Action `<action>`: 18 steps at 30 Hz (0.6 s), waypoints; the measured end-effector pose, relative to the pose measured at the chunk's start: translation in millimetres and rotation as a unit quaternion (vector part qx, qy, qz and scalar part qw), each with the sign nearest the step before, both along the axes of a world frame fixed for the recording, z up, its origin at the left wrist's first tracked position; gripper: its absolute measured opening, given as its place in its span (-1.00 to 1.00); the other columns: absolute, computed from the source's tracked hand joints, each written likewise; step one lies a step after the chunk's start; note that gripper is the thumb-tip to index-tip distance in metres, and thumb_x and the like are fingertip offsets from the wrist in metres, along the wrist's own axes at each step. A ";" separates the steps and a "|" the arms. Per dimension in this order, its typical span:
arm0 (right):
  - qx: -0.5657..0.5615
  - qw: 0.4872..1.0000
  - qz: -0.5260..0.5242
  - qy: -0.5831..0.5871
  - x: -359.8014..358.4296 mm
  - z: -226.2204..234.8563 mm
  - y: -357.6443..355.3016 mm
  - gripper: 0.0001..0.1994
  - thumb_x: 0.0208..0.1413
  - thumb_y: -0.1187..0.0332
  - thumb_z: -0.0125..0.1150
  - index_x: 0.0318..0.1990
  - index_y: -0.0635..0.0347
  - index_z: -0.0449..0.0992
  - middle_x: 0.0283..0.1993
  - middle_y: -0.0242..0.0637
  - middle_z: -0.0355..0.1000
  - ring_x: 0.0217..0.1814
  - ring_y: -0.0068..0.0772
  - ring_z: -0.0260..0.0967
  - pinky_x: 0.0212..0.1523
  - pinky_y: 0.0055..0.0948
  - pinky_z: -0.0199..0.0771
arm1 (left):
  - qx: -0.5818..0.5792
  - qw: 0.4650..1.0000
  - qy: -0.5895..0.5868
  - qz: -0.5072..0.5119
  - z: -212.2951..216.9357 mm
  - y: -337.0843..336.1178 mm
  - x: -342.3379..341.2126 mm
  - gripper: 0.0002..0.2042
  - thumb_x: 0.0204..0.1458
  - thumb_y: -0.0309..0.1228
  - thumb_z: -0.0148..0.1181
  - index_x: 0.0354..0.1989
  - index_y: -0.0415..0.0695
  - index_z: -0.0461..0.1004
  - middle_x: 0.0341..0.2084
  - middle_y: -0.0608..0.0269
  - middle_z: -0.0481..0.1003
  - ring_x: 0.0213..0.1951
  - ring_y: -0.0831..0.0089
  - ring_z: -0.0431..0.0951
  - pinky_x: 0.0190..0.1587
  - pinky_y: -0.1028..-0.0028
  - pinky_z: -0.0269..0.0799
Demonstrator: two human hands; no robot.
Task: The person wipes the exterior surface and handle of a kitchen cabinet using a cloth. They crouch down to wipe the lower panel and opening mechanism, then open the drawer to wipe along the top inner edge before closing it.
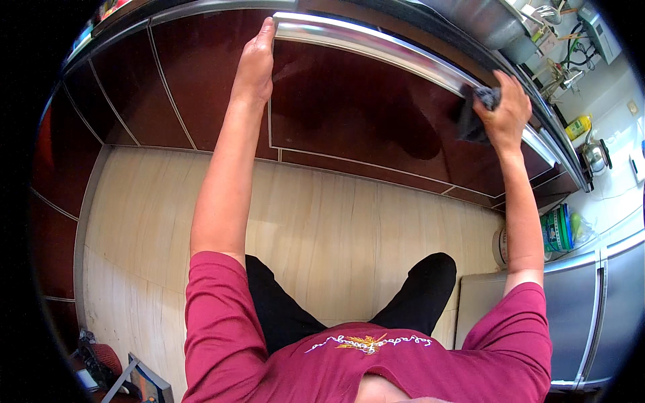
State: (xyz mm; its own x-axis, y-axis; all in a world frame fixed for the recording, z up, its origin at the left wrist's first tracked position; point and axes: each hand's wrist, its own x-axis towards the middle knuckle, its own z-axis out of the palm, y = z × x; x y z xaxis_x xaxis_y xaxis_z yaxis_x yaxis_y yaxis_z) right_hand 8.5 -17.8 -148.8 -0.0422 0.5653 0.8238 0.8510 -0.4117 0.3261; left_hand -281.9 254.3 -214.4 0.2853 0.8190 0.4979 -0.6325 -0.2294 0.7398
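Observation:
A dark red glossy drawer front (pixel 356 101) with a silver metal rail (pixel 376 50) along its top stands out from the counter before me. My left hand (pixel 256 67) is closed on its upper left corner; most of the fingers are hidden behind the edge. At the right end of the rail, my right hand (pixel 507 111) grips a bunched dark grey cloth (pixel 476 121). Part of the cloth hangs down against the red panel. A dull, darker patch shows on the panel's glossy surface.
More red cabinet doors (pixel 121 94) curve round to the left. Metal pots (pixel 480 20), a kettle (pixel 595 154) and a yellow bottle (pixel 578 126) stand on the counter at the right. A green tub (pixel 556 228) and a grey refrigerator (pixel 571 302) are at my right. Light tiles (pixel 336 235) cover the floor.

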 end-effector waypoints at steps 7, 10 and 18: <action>0.040 0.994 0.095 -0.047 -54.9 -9.6 68.9 -0.37 -0.09 -0.06 0.27 0.17 -0.11 0.33 0.13 -0.42 0.34 0.29 -0.27 0.12 0.25 0.00 -0.04 | -0.004 1.000 0.013 0.017 -5.5 4.5 -3.8 -0.41 0.26 -0.12 -0.16 0.20 -0.48 0.13 0.25 -0.08 0.14 0.30 0.30 0.07 0.35 0.40 -0.16; 0.032 0.989 0.121 -0.079 -113.8 -6.5 130.6 -0.44 0.02 -0.07 0.19 0.15 -0.07 0.35 0.13 -0.33 0.35 0.28 -0.23 0.14 0.25 -0.05 -0.02 | -0.015 1.000 0.004 0.025 -11.1 11.3 2.0 -0.46 0.26 -0.11 -0.17 0.15 -0.42 0.23 0.17 0.00 0.26 0.21 0.38 0.18 0.30 0.42 -0.08; 0.016 0.956 0.289 -0.045 -228.7 2.6 234.7 -0.43 0.04 0.09 0.13 0.21 0.08 0.24 0.25 -0.23 0.17 0.34 -0.15 0.00 0.29 0.09 -0.11 | -0.126 0.987 -0.046 -0.087 -7.0 11.7 -1.9 -0.58 0.21 -0.15 -0.07 0.06 -0.25 0.36 -0.04 0.22 0.43 -0.02 0.46 0.42 0.02 0.42 0.32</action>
